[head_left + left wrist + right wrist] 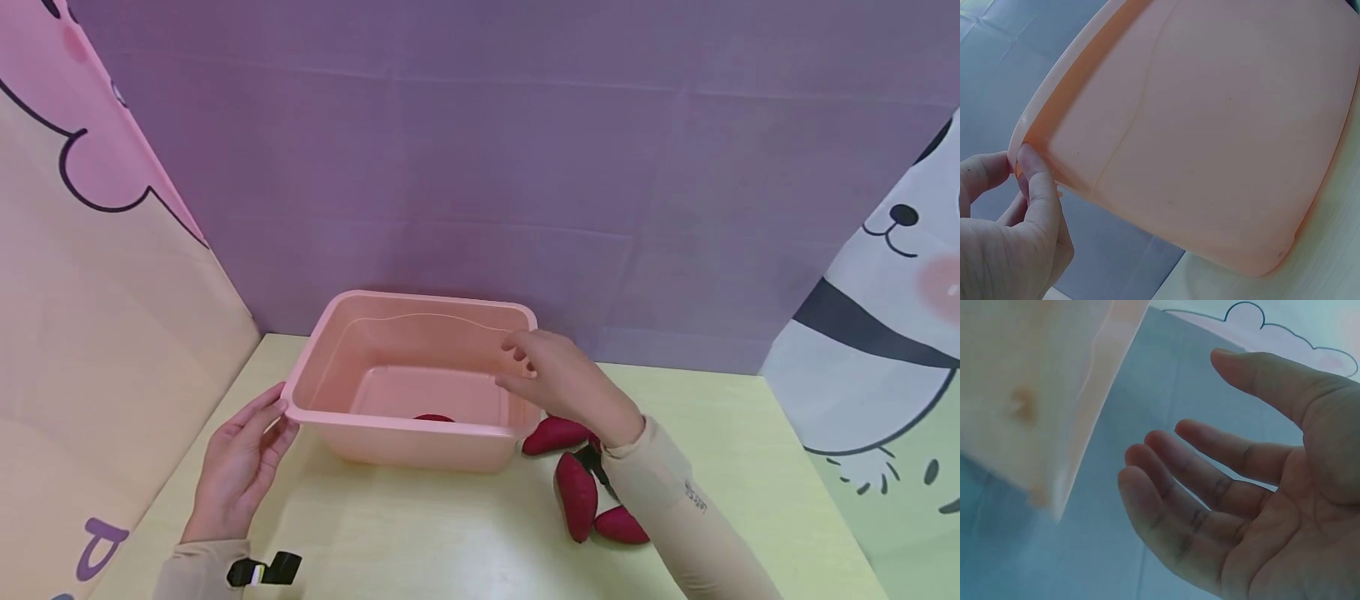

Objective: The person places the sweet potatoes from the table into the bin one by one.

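Note:
A pink plastic basin (420, 427) stands at the back of the table. My left hand (236, 475) pinches its rim at the near left corner, and in the left wrist view the thumb and fingers of that hand (1029, 231) lie on either side of the lip. Over the right end of the basin hovers my right hand (562, 375), fingers loosely bent and holding nothing; its bare palm (1272, 531) shows in the right wrist view. Inside the basin, a dark red sweet potato (433, 417) peeks above the near rim, mostly hidden by the wall.
Several dark red sweet potatoes lie on the pale yellow table (420, 533) right of the basin, one (577, 497) in front of another (553, 435), partly under my right forearm. A purple cloth wall (480, 167) rises close behind; printed panels flank both sides.

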{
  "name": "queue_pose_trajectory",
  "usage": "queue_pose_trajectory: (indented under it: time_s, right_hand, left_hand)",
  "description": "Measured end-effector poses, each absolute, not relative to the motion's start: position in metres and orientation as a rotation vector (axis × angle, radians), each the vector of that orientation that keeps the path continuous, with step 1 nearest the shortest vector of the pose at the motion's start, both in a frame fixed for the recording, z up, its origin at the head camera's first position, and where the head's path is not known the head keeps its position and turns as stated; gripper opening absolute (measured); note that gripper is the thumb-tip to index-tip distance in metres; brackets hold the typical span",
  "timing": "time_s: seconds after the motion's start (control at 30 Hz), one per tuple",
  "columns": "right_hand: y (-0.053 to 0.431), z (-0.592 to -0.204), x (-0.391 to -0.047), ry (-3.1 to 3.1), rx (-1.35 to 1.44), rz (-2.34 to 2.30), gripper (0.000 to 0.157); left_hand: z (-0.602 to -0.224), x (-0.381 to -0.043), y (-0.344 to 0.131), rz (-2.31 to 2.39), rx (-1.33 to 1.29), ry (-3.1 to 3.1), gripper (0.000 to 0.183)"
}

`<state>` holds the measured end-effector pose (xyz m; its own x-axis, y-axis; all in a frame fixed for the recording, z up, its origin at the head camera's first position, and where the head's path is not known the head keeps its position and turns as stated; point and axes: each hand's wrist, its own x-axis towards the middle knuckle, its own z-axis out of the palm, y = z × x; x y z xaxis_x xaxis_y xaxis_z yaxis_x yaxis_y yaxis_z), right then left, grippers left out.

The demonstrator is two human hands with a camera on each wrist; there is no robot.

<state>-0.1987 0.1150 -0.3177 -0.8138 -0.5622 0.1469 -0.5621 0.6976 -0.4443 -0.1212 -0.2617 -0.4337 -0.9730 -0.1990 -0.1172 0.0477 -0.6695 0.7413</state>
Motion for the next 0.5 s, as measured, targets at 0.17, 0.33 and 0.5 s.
queue_pose_trajectory:
  time_s: [0.17,0.33,0.5]
  right_hand:
    - [0.148,-0.333,-0.187,2.947,-0.820,-0.807,0.037]
    - [0.181,-0.354,-0.180,2.991,-0.727,-0.894,0.032]
    - [0.210,-0.378,-0.174,3.060,-0.619,-0.958,0.034]
  left_hand:
    - [-0.434,-0.122,-0.262,-2.736,0.288,-1.208,0.024]
    - [-0.435,-0.121,-0.265,-2.754,0.247,-1.173,0.025]
    - [-0.435,-0.120,-0.268,-2.757,0.220,-1.171,0.026]
